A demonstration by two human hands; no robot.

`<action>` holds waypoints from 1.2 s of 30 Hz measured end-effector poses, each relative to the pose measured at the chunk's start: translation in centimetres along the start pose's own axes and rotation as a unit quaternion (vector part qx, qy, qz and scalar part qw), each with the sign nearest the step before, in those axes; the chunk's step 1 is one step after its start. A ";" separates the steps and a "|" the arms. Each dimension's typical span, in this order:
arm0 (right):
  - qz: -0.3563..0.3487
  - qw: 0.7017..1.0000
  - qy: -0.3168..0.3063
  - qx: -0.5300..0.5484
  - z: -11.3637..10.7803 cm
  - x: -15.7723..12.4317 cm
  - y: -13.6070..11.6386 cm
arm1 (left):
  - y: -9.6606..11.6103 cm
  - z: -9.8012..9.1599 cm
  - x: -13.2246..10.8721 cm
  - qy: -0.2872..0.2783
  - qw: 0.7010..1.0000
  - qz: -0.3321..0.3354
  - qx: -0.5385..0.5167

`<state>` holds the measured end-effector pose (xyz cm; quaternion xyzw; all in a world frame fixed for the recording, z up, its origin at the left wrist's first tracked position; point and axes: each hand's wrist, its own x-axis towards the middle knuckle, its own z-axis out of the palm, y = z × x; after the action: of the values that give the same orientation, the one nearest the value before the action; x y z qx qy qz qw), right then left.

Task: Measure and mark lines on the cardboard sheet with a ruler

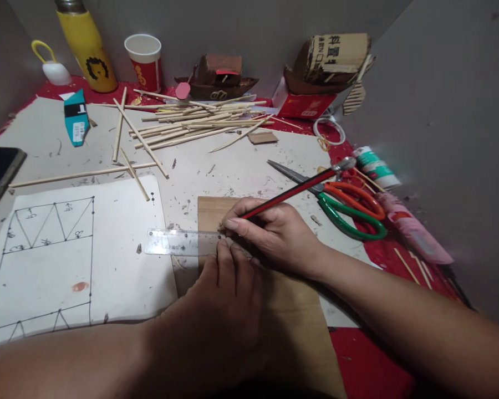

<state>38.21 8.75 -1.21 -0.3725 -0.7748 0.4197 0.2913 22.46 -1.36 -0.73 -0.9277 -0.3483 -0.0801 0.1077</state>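
My right hand (pixel 283 233) is closed around a red and black pencil (pixel 293 194), which slants up to the right. The pencil's point is down by the upper edge of a clear plastic ruler (pixel 166 241). My left hand (pixel 228 293) presses the ruler with its fingertips, fingers bent and close together; the ruler's right end is hidden under my hands. Beneath both hands lies a sheet of brown cardboard (pixel 303 338), and the ruler's left part sticks out past its edge. A white paper (pixel 125 277) with a hand-drawn truss pattern is on the left.
Wooden sticks (pixel 191 124) lie piled at the back. Scissors (pixel 349 208) with orange and green handles rest to the right, near a pink bottle (pixel 416 227). Along the back stand a yellow flask (pixel 87 47), a paper cup (pixel 143 61) and two model boats. A teal cutter (pixel 75 116) lies left.
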 end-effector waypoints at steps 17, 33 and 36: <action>0.133 0.968 0.106 0.187 -3.6 -1.1 -2.6 | -0.1 0.0 -0.2 -0.025 0.999 -0.009 -0.036; 0.139 0.958 0.164 0.191 -4.3 -4.8 1.9 | -1.3 -2.0 1.8 -0.098 0.993 0.056 0.033; 0.127 0.966 0.147 0.170 -4.6 -4.8 2.1 | -1.6 -2.2 2.6 -0.124 0.989 0.075 0.034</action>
<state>45.05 7.59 -1.51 -0.4705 -0.5873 0.5190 0.4055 23.18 0.89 2.18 -0.9499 -0.2905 0.0562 0.1004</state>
